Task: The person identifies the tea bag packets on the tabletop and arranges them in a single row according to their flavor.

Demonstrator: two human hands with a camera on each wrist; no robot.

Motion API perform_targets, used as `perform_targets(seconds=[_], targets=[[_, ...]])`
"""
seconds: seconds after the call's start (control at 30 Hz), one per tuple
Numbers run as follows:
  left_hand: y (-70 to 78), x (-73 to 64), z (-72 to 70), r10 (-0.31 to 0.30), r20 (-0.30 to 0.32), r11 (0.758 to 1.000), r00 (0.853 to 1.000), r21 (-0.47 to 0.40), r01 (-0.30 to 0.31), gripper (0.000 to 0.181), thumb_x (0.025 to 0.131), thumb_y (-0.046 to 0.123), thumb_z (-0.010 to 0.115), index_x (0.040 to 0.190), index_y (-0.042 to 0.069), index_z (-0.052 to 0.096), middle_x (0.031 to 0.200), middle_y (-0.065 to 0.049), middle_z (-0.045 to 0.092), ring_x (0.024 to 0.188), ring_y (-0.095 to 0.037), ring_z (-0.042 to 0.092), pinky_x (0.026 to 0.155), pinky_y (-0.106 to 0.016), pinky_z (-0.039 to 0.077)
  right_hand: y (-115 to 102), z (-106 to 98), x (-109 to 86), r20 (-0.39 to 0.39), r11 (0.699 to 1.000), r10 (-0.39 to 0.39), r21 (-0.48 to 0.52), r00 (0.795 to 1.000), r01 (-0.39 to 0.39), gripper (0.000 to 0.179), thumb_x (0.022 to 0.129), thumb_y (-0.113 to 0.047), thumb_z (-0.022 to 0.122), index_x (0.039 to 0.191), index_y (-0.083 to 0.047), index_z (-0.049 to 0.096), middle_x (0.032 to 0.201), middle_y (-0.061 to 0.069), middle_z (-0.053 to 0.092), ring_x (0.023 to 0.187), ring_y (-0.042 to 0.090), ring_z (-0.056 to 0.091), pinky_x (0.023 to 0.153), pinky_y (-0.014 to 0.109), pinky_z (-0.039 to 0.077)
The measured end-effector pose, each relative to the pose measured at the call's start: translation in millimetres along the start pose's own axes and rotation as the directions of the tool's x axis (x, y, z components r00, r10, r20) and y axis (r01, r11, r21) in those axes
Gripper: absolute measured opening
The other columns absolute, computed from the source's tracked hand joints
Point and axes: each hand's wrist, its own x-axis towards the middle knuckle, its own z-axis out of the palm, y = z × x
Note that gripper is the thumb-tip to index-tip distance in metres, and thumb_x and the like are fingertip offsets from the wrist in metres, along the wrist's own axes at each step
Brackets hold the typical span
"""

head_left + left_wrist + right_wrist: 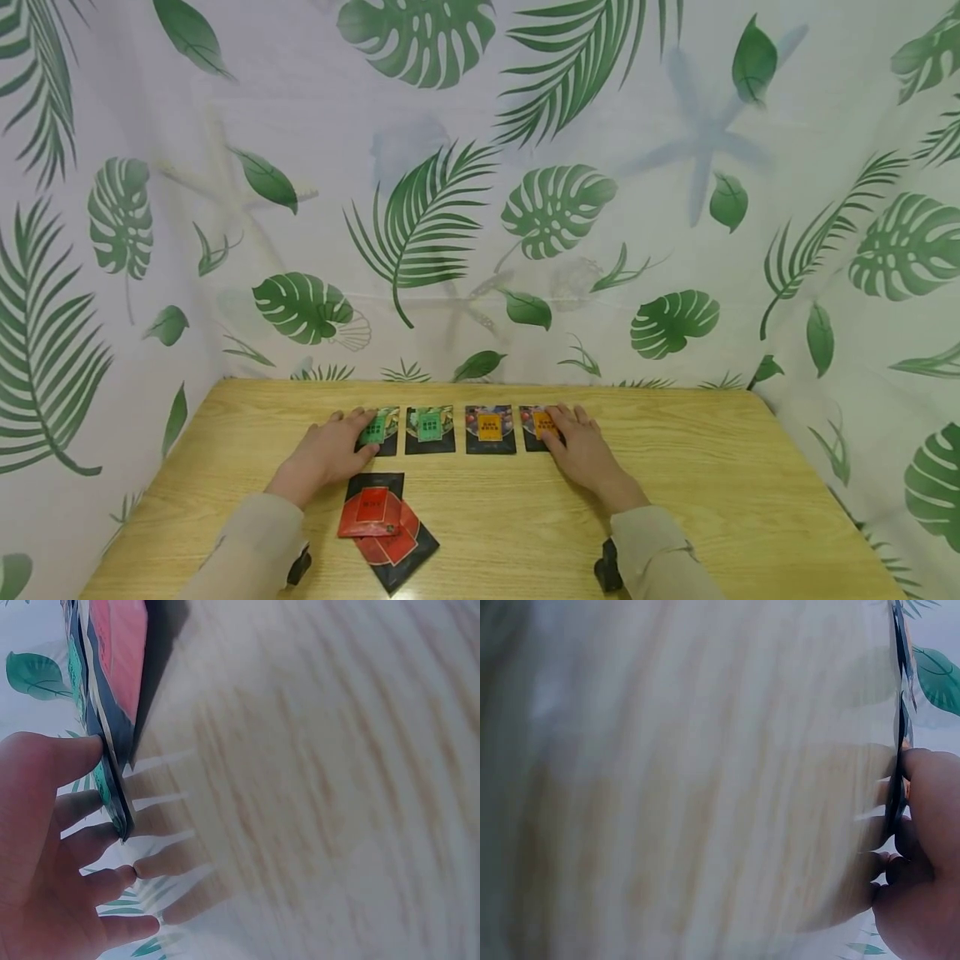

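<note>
At the far left, the left hand (328, 450) rests over the outer side of the first green-label packet (384, 427); its fingers are spread and rather straight, with the thumb touching the packet's face. Nearer to the person, an upper red packet (375, 506) lies across a lower red packet (415, 564), which is turned at an angle on the tabletop (495, 504).

Next in the row comes the second green-label packet (430, 429), flat and beside the first, then the inner orange-label packet (490, 428), apart from both hands. The outer orange-label packet (531, 419) ends the row, partly covered by the right hand (588, 450), whose thumb and fingers lie loosely on it, with no firm grip that I can see.

All packets look light, thin and flexible, perhaps slightly slippery because of their smooth surface. I judge they slide easily under a light press; for lifting, a pinch at a side edge should suit, since squeezing the middle may crease them.
</note>
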Motion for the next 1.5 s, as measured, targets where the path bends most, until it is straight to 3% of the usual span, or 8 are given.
perform_targets(seconds=[0.5,0.8,1.1,1.5], targets=[[6.4,-14.7,5.0,-0.02,-0.016,0.999,1.0,-0.03,0.019,0.063,0.106,0.034,0.062,0.161,0.009,0.044,0.165,-0.023,0.042,0.149,-0.057,0.038,0.114,-0.08,0.033,9.0,2.5,-4.2,-0.011,0.999,-0.042,0.003,0.999,0.042,0.055,0.112,-0.029,0.05,0.158,0.002,0.043,0.164,0.032,0.037,0.155,0.058,0.023,0.122,0.076,0.02],[0.3,-13.8,8.9,-0.015,-0.027,0.999,1.0,-0.038,0.014,0.063,0.107,0.035,0.06,0.162,0.01,0.043,0.166,-0.022,0.041,0.149,-0.056,0.038,0.115,-0.079,0.032,6.8,1.7,-5.2,-0.038,0.998,-0.059,0.022,0.998,0.06,0.054,0.111,-0.027,0.052,0.155,0.004,0.047,0.161,0.035,0.04,0.152,0.061,0.026,0.121,0.077,0.021],[-4.0,-30.6,6.0,0.048,-0.068,0.998,0.997,-0.044,-0.052,0.064,0.106,0.036,0.062,0.163,0.012,0.042,0.165,-0.023,0.042,0.148,-0.059,0.038,0.114,-0.081,0.031,2.9,-1.2,-4.0,-0.007,1.0,-0.022,-0.001,1.0,0.022,0.054,0.112,-0.026,0.052,0.157,0.001,0.045,0.163,0.032,0.039,0.155,0.058,0.024,0.123,0.076,0.021],[11.5,-57.5,4.4,0.176,-0.062,0.984,0.982,-0.029,-0.178,0.061,0.106,0.037,0.062,0.159,0.012,0.048,0.164,-0.019,0.045,0.15,-0.055,0.039,0.115,-0.081,0.029,6.5,0.5,-2.9,0.013,1.0,-0.023,0.006,1.0,0.023,0.056,0.112,-0.028,0.05,0.16,0.001,0.041,0.165,0.032,0.035,0.156,0.057,0.021,0.124,0.075,0.018]])
